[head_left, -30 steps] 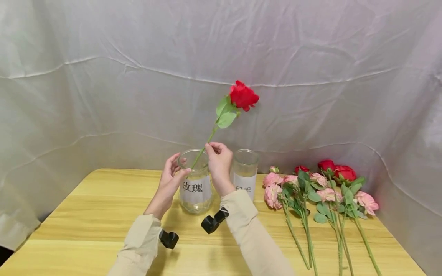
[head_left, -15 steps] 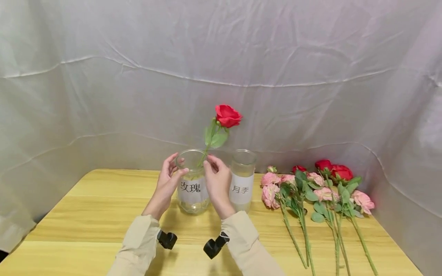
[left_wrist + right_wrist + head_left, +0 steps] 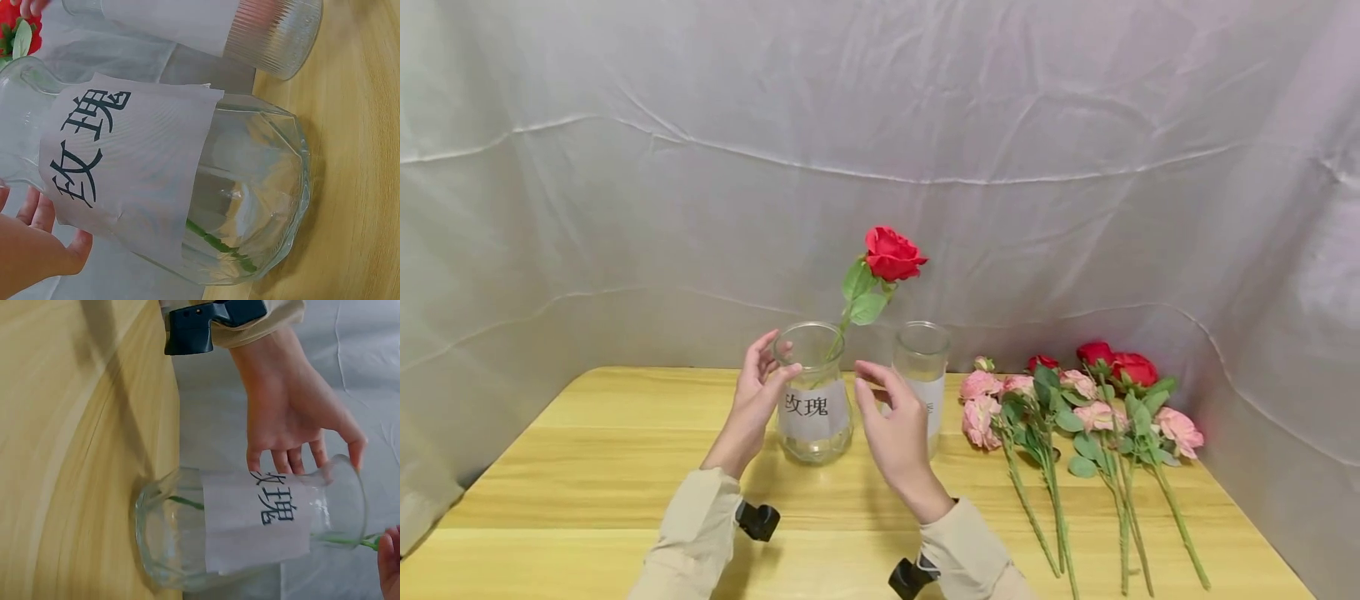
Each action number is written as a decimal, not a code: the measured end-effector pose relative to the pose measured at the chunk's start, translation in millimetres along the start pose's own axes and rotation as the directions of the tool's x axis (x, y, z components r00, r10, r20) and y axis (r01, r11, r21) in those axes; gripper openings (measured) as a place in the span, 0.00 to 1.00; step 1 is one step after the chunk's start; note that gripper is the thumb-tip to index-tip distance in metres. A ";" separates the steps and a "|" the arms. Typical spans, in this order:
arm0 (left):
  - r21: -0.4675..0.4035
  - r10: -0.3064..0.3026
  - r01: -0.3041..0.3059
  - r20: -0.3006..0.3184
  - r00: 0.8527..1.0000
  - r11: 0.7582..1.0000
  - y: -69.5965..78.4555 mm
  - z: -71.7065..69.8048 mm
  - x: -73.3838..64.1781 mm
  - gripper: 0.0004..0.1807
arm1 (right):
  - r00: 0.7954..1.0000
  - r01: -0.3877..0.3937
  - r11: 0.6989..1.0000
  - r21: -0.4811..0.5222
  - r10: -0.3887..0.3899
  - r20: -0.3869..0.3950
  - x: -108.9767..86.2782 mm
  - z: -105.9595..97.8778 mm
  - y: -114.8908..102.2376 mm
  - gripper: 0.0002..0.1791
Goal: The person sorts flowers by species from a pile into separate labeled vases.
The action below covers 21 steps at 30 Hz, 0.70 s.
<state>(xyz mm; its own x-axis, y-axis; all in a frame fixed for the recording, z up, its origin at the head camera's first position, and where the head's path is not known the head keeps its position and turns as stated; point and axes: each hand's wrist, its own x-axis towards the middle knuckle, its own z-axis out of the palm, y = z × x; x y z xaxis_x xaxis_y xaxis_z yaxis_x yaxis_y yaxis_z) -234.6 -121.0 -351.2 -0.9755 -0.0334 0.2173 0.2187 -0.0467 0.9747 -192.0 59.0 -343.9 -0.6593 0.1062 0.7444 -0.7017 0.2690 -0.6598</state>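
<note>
A wide-mouthed glass vase [image 3: 815, 417] with a white paper label bearing dark characters stands on the wooden table. My left hand [image 3: 754, 398] holds it at the neck, thumb at the front of the rim and fingers around the far side. One red rose [image 3: 895, 254] leans to the right out of the vase. Its green stem [image 3: 219, 244] reaches down near the bottom inside the glass. My right hand [image 3: 897, 421] is just right of the vase, apart from the stem, fingers loosely bent with nothing between them.
A narrower labelled glass vase [image 3: 922, 350] stands behind my right hand, partly covered by it. Farther right lie several pink flowers [image 3: 981, 417] and red roses [image 3: 1133, 367], stems pointing toward the near edge. A grey cloth [image 3: 760, 233] hangs behind the table.
The rose has gone lower into the vase and been let go by my right hand, which has drawn back to the right. My left hand has stayed on the vase.
</note>
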 end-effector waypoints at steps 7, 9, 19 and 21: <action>0.000 0.003 -0.003 0.000 1.000 1.000 0.5 -3.3 -0.3 0.37 | 0.949 -0.242 0.965 0.105 0.213 0.233 -8.5 -26.0 2.5 0.09; -0.002 -0.002 0.002 -0.001 1.000 1.000 0.1 -3.2 -0.4 0.37 | 0.922 -0.283 0.955 0.087 0.247 0.298 -11.0 -34.6 5.1 0.09; 0.000 0.004 -0.004 -0.006 1.000 1.000 -1.4 -1.5 0.1 0.37 | 0.841 -0.295 0.955 -0.028 0.273 0.467 -7.9 -79.3 11.3 0.11; 0.001 0.003 -0.003 -0.002 1.000 1.000 -1.2 -0.6 0.1 0.38 | 0.825 -0.304 0.951 -0.061 0.295 0.481 -6.1 -92.0 13.5 0.12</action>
<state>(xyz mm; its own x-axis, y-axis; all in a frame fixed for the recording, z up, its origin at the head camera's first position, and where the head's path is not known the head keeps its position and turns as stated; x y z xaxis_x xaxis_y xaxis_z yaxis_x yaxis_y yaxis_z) -234.9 -121.6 -352.4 -0.9747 -0.0355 0.2206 0.2221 -0.0454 0.9740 -172.6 150.1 -347.9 -0.8812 -0.2937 0.3704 -0.4501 0.2820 -0.8473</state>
